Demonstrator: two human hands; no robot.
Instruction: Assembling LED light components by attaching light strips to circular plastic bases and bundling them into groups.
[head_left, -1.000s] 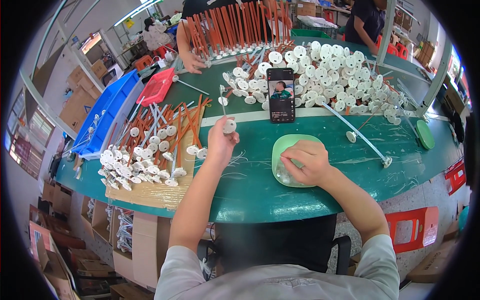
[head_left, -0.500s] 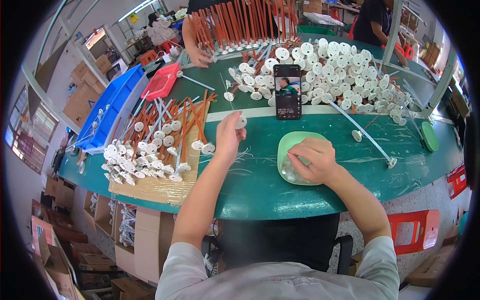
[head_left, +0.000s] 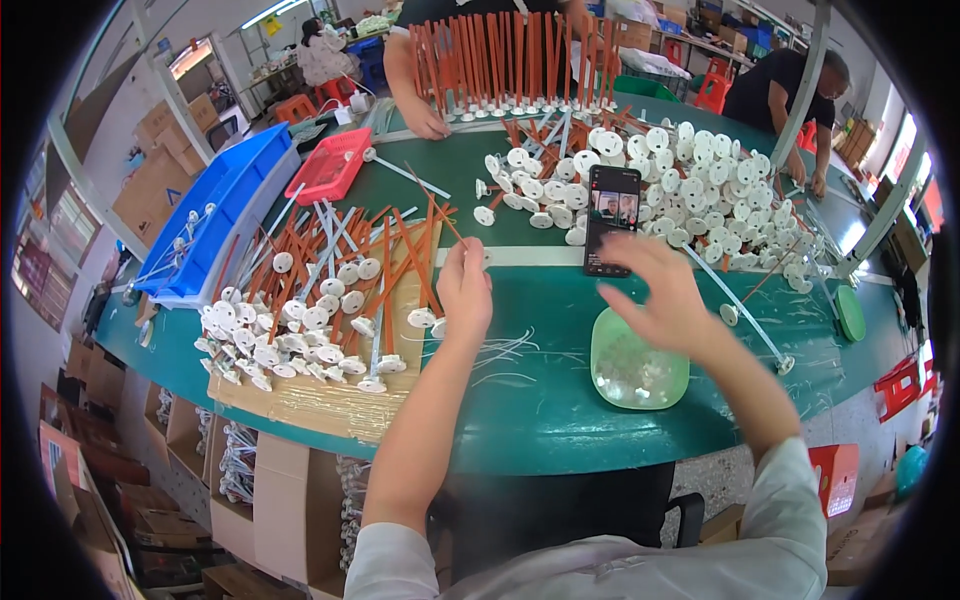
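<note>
A thin orange rod (head_left: 447, 222) is pinched in the left hand (head_left: 465, 290) above the green counter (head_left: 540, 410); the right hand (head_left: 665, 295) is spread, empty, over a green bowl (head_left: 640, 375) of small white parts. Behind, a phone (head_left: 611, 220) is propped against white discs (head_left: 700, 190).

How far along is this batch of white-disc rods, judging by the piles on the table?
Done, it seems: a heap of orange rods with white discs lies on the cardboard by the left hand. In hand: the left hand pinches a disc on an orange rod; the right hand hovers open above the green tray of small white parts. Left: a large pile of loose white discs behind the phone.
</note>
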